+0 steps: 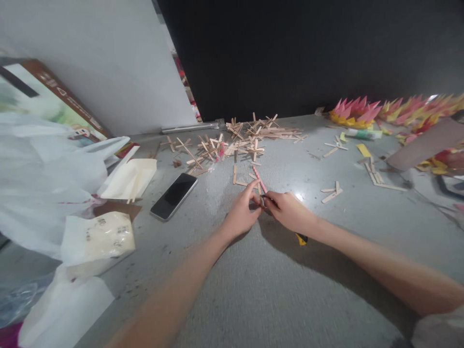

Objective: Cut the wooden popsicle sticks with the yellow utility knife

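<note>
My left hand (242,211) is closed in a pinch on a thin wooden craft stick (259,190), which stands up between thumb and fingers. Close against it, my right hand (292,211) is closed around what looks like a utility knife; its yellow and black end (302,239) sticks out below the hand, and a dark part shows at the fingertips. Just beyond the fingers lies a pink and white striped stick (258,178). Two joined craft sticks (235,175) form an angle on the table. The exact contact between knife and stick is hidden by my fingers.
A pile of crossed craft sticks (232,144) lies ahead. At left are a phone (174,196), a paper tray (139,176), a tissue pack (108,237) and a plastic bag (39,179). At right lie joined sticks (331,193), a glue stick (364,134) and folded-paper pieces (355,113).
</note>
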Demonstrator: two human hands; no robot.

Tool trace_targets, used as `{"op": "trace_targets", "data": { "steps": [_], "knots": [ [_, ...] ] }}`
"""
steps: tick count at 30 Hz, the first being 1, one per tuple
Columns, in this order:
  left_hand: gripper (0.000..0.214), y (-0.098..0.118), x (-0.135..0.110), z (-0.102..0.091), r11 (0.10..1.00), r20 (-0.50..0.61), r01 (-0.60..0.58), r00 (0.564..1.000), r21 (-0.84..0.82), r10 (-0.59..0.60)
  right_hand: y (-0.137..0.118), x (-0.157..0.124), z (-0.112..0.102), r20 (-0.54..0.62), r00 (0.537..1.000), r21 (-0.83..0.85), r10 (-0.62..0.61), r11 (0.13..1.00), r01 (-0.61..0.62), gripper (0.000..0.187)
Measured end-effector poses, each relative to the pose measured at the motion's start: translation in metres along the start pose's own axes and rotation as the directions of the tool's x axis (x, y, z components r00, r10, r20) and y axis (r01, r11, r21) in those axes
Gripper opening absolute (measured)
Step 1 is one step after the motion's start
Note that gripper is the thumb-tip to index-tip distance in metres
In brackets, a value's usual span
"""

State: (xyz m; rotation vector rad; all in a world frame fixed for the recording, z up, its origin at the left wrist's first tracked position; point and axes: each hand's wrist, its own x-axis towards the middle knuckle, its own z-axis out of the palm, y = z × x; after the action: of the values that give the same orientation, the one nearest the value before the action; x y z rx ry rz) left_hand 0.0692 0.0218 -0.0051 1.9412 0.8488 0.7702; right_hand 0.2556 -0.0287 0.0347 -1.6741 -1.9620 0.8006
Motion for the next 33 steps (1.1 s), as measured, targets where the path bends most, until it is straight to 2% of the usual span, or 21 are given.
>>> {"op": "trace_targets", "data": {
  "steps": [4,10,15,19,22,26,28,33],
  "knots": [
    [0.072,0.004,0.000,-0.002,0.998,-0.024,-0.010,1.000,-0.060,0.009,-0.006,0.000,-0.004,0.092,0.992,0.233,0.091,0.966,-0.111,0.028],
    [0.071,0.005,0.001,-0.004,0.995,-0.031,-0.014,0.999,-0.100,0.011,0.000,0.002,0.002,0.219,0.964,0.563,0.150,0.788,-0.250,0.029],
    [0.073,0.005,0.001,-0.004,0.988,-0.033,0.005,0.999,-0.156,-0.010,0.010,0.007,0.004,0.341,0.935,0.753,0.099,0.566,-0.335,0.028],
    [0.073,0.006,0.000,-0.003,0.976,-0.045,0.015,0.999,-0.216,-0.025,0.016,0.011,0.002,0.375,0.926,0.799,0.045,0.490,-0.347,0.031],
    [0.072,0.006,0.000,-0.002,0.977,-0.065,0.017,0.997,-0.213,-0.032,0.015,0.010,0.000,0.338,0.939,0.776,0.055,0.548,-0.311,0.031],
    [0.072,0.006,-0.001,-0.001,0.983,-0.099,0.026,0.994,-0.182,-0.045,0.010,0.005,-0.002,0.194,0.976,0.615,0.100,0.763,-0.200,0.028],
    [0.071,0.006,-0.001,0.000,0.985,-0.104,0.032,0.993,-0.170,-0.050,0.007,0.002,-0.003,0.151,0.985,0.531,0.081,0.834,-0.150,0.029],
    [0.071,0.007,-0.002,0.000,0.987,-0.102,0.034,0.994,-0.155,-0.050,0.005,0.001,-0.002,0.132,0.987,0.423,0.088,0.896,-0.136,0.031]
  ]
}}
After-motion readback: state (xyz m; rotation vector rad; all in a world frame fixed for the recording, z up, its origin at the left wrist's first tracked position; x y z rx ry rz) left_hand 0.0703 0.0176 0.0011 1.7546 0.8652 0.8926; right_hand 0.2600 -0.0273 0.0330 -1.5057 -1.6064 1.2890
